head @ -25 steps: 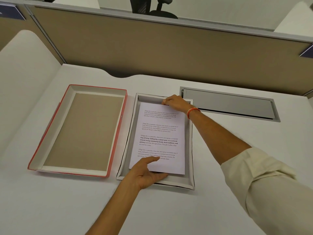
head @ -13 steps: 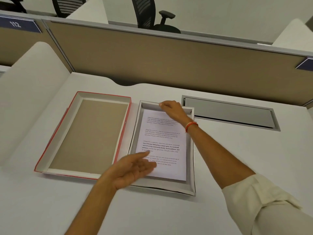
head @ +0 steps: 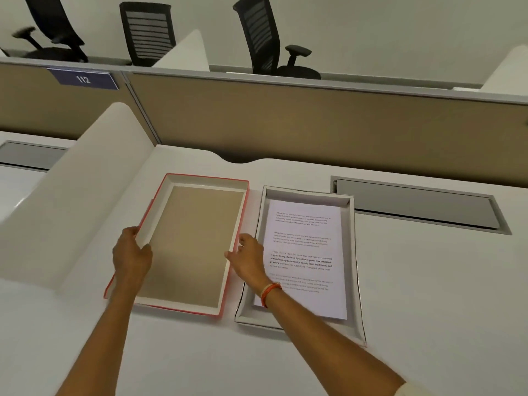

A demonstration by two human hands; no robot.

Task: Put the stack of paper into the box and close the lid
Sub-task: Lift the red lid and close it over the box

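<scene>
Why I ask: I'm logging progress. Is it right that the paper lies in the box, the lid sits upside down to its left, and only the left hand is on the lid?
Not quite. In the head view both hands are on the lid: the left hand at its left edge, the right hand at its right edge. The rest holds: the paper lies in the box, with the upside-down lid to its left.

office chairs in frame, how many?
3, all beyond the partition: chair at far left, chair left of centre, chair near centre. Bases are hidden; more could sit out of frame.
</scene>
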